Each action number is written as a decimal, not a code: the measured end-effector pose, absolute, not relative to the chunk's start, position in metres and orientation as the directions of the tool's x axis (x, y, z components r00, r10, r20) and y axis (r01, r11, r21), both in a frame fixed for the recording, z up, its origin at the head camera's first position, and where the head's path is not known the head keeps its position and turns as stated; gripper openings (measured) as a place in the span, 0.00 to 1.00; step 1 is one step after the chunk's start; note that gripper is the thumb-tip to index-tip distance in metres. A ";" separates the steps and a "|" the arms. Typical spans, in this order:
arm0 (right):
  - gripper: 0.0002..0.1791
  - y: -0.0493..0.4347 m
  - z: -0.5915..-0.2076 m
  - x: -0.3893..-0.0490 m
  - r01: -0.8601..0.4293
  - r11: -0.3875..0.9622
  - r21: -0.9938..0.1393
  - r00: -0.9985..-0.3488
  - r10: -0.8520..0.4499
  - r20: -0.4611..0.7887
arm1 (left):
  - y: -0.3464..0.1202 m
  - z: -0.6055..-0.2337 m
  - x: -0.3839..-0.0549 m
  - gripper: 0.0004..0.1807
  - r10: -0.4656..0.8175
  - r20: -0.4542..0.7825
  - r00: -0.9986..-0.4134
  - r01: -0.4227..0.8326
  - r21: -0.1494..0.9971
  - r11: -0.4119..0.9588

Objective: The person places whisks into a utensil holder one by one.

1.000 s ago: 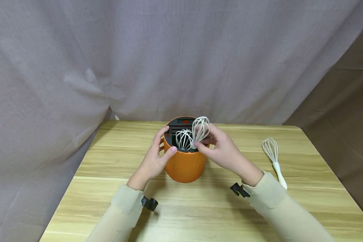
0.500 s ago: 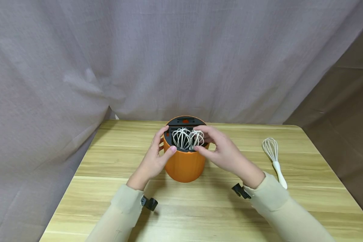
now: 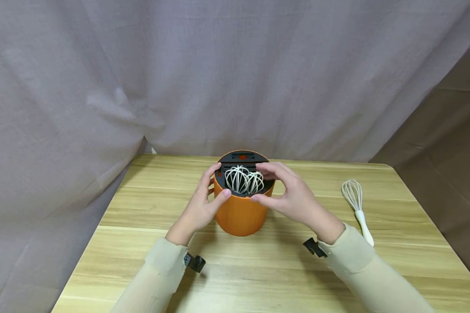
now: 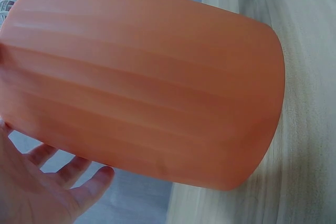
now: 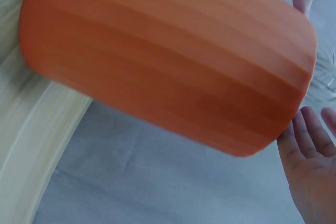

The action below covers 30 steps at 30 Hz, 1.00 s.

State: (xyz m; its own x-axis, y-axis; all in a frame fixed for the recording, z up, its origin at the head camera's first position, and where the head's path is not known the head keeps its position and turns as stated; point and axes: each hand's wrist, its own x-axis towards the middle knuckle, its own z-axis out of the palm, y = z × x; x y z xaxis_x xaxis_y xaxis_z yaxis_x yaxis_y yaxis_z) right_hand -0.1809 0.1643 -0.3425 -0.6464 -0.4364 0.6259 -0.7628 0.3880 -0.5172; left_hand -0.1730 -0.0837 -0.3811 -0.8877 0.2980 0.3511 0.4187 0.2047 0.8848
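Note:
An orange utensil holder (image 3: 240, 217) with a black slotted top stands upright on the table. Two white-wired whisks (image 3: 236, 179) stand in it side by side, wire heads up; their handles are hidden inside. My left hand (image 3: 197, 204) holds the holder's left side, thumb at the front rim and fingers round the side, as the left wrist view also shows part of the hand (image 4: 42, 192). At the right rim is my right hand (image 3: 291, 198), its fingers spread beside the right whisk and holding nothing. In the right wrist view this hand (image 5: 310, 166) lies near the rim.
Another whisk (image 3: 358, 211) with a white handle lies on the wooden table (image 3: 141, 261) to the right. A grey curtain (image 3: 235, 78) hangs behind the table, and a brown cloth (image 3: 446, 143) is at the right.
The right whisk has gone down into the holder beside the other one. My right hand has let go of it and its fingers have spread. The left hand stays at the holder.

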 end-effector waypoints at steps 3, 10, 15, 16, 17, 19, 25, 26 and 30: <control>0.38 0.171 -0.336 -0.177 -0.758 0.403 -0.514 -0.650 -0.399 0.646 | -0.083 -0.381 -0.172 0.36 0.296 0.355 -0.887 0.421 0.884 0.201; 0.34 0.184 -0.316 -0.158 -0.700 0.471 -0.537 -0.703 -0.324 0.633 | -0.081 -0.379 -0.171 0.37 0.297 0.359 -0.885 0.426 0.882 0.201; 0.34 0.203 -0.325 -0.161 -0.658 0.497 -0.566 -0.741 -0.296 0.602 | -0.081 -0.379 -0.170 0.37 0.296 0.354 -0.887 0.422 0.883 0.207; 0.34 0.209 -0.331 -0.164 -0.646 0.507 -0.571 -0.751 -0.287 0.594 | -0.081 -0.379 -0.169 0.37 0.295 0.354 -0.888 0.421 0.882 0.210; 0.34 0.215 -0.337 -0.166 -0.630 0.517 -0.580 -0.764 -0.277 0.583 | -0.081 -0.379 -0.169 0.37 0.295 0.353 -0.888 0.421 0.882 0.213; 0.34 0.223 -0.342 -0.165 -0.595 0.545 -0.590 -0.788 -0.252 0.562 | -0.081 -0.379 -0.169 0.37 0.295 0.354 -0.888 0.423 0.880 0.217; 0.32 0.231 -0.341 -0.151 -0.476 0.609 -0.634 -0.862 -0.181 0.474 | -0.083 -0.380 -0.168 0.37 0.293 0.359 -0.886 0.427 0.878 0.215; 0.31 0.233 -0.343 -0.150 -0.461 0.612 -0.643 -0.871 -0.171 0.461 | -0.083 -0.380 -0.168 0.37 0.292 0.359 -0.886 0.426 0.879 0.213; 0.30 0.244 -0.353 -0.150 -0.413 0.620 -0.667 -0.894 -0.137 0.426 | -0.084 -0.380 -0.168 0.37 0.289 0.355 -0.889 0.421 0.882 0.211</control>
State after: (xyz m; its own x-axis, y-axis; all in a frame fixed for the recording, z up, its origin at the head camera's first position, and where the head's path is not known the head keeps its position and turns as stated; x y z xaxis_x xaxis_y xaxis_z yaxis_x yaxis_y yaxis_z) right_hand -0.1496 0.2438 -0.3528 -0.8941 -0.1372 0.4263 -0.4131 0.6202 -0.6668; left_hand -0.1682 -0.0844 -0.3803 -0.8889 0.2890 0.3553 0.4213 0.2114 0.8819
